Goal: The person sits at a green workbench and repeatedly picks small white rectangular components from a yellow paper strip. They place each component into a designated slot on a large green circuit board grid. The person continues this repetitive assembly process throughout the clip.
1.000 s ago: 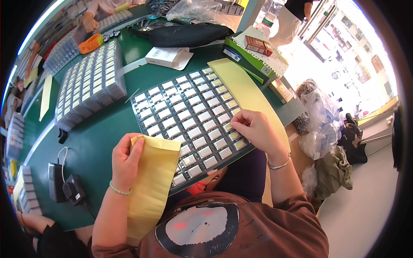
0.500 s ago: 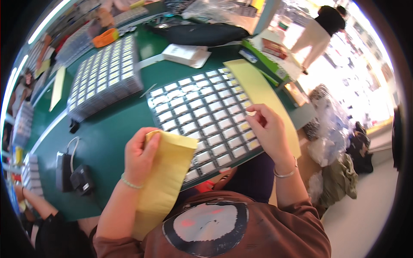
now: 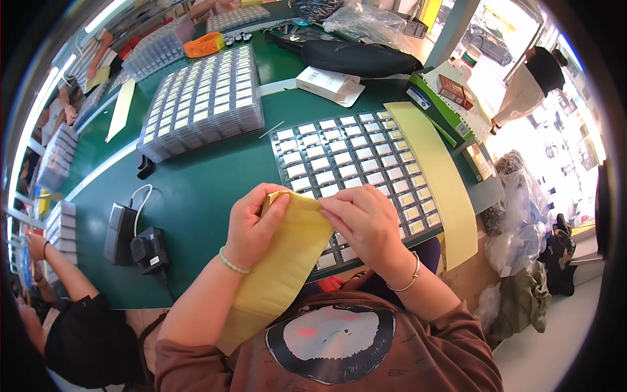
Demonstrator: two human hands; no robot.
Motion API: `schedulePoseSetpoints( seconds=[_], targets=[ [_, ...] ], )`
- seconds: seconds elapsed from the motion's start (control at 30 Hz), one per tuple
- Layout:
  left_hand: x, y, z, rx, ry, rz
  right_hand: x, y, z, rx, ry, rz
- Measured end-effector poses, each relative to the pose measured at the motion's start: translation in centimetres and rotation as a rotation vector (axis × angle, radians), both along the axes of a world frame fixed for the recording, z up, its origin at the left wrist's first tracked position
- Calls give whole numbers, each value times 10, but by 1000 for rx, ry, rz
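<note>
My left hand [image 3: 253, 219] is closed on the top edge of a yellow paper sheet [image 3: 274, 281], which hangs down over my lap. My right hand [image 3: 369, 225] pinches at the sheet's upper right corner; its fingertips are pressed together, and anything small between them is hidden. Behind both hands lies a clear plastic tray [image 3: 302, 162] with rows of white rectangular pieces. Pieces in the columns on its right side [image 3: 411, 213] have pale yellow faces. The hands and the sheet cover part of the tray's near left side.
A long yellow paper strip [image 3: 437, 176] lies along the tray's right edge. A tall stack of filled trays [image 3: 202, 108] stands at left, with black power adapters [image 3: 149, 249] nearer me. Behind are a white box [image 3: 326, 85], a black bag [image 3: 359, 57] and a green box [image 3: 434, 108]. Other people work at left.
My right hand has left the tray's right columns and come left to the yellow sheet's corner. The view has shifted, so the table appears farther right.
</note>
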State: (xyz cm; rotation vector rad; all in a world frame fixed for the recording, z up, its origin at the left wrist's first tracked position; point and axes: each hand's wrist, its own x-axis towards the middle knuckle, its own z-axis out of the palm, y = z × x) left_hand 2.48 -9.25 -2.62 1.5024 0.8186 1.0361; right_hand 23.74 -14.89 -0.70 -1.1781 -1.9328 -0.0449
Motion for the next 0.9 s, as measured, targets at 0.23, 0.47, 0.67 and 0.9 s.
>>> schedulePoseSetpoints(
  seconds=[0.23,0.47,0.67,0.9],
  targets=[
    [5,0,3,-52,53,29,1,-7,5,27,166,161],
    [2,3,-4,-71,29,5,99,-5,20,-442,623,-282],
    [1,6,-4,-85,50,-31,130,-4,-2,-645,543,-280],
    [2,6,-4,-87,65,7,130,-3,2,-693,490,-263]
  ],
)
